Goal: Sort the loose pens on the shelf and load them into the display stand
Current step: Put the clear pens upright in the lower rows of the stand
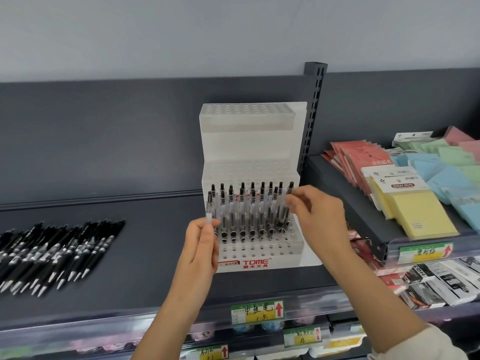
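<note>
One long dark-grey metal shelf (145, 255) runs across the view, matte and smooth, backed by a panel of the same grey under a pale wall. A slotted upright (313, 110) divides it from a tilted neighbouring shelf on the right, where pastel sticky notes (413, 203) lie in flat square packs. Along the front edge runs a clear glossy price rail with a yellow-and-green label (257, 311). Toward the shelf's right end, against the back panel, stands the stand (249, 141), white frosted plastic stepped in tiers and drilled with rows of round holes; its middle tier holds upright clear-barrelled pens (249, 209) with black caps. At the left end, near the front edge, black loose pens (52, 253) lie side by side in a slanted heap, silver tips forward. The left hand (200, 245) is closed around one clear pen (209, 209), held upright just beside the stand's left edge. The right hand (317, 216) pinches the top of the rightmost standing pen.
</note>
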`<action>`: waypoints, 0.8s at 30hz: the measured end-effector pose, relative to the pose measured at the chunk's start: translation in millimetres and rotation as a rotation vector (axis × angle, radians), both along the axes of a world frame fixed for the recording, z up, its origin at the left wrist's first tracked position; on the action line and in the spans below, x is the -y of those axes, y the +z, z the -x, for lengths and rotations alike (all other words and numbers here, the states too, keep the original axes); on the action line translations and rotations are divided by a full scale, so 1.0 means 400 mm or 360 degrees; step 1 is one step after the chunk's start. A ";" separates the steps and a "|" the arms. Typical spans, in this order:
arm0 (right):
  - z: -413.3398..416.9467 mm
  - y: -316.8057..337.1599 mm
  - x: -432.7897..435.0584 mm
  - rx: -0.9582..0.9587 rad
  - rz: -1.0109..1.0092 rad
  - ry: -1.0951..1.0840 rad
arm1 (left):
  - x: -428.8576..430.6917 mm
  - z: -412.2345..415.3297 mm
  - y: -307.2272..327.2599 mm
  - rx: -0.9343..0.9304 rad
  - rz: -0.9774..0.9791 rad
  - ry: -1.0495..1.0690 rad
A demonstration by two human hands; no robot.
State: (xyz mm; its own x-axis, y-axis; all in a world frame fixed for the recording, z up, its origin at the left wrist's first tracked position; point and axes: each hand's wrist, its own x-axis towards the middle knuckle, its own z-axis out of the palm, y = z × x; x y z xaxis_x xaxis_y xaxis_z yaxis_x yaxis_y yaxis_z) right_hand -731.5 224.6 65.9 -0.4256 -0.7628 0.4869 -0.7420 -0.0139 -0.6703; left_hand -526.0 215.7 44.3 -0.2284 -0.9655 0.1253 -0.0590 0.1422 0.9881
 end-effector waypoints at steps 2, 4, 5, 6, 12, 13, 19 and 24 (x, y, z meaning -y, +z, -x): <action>0.001 -0.011 0.008 -0.0081 -0.0110 0.0004 | 0.001 -0.002 -0.005 0.0013 0.0009 -0.0020; 0.005 -0.017 0.012 -0.0091 -0.0155 -0.0005 | 0.001 -0.002 -0.010 0.0027 0.0037 -0.0037; 0.008 -0.016 0.014 -0.0085 -0.0167 -0.0009 | 0.002 -0.002 -0.011 0.0016 0.0038 -0.0040; 0.010 -0.016 0.016 -0.0079 -0.0183 -0.0007 | 0.002 -0.001 -0.012 -0.0004 0.0030 -0.0043; 0.007 0.004 -0.022 0.0063 -0.0079 -0.0087 | -0.003 0.019 -0.007 0.0013 0.0057 -0.0077; -0.001 0.010 -0.038 0.0145 -0.0059 -0.0019 | -0.003 0.024 -0.008 0.0030 0.0067 -0.0087; -0.085 -0.026 -0.096 0.0682 -0.0216 0.0649 | -0.025 0.076 -0.012 0.0274 0.0280 -0.0265; -0.011 0.004 -0.107 0.0880 0.0020 0.0356 | 0.009 0.043 -0.032 0.0682 0.0552 0.0067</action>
State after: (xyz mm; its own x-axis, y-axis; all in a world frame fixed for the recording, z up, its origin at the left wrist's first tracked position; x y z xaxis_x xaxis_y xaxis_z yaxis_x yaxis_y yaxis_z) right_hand -727.1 267.2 67.3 -0.4481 -0.8588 0.2484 -0.2610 -0.1400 -0.9551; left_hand -543.2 212.0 31.6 -0.2911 -0.8934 0.3421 -0.4585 0.4441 0.7698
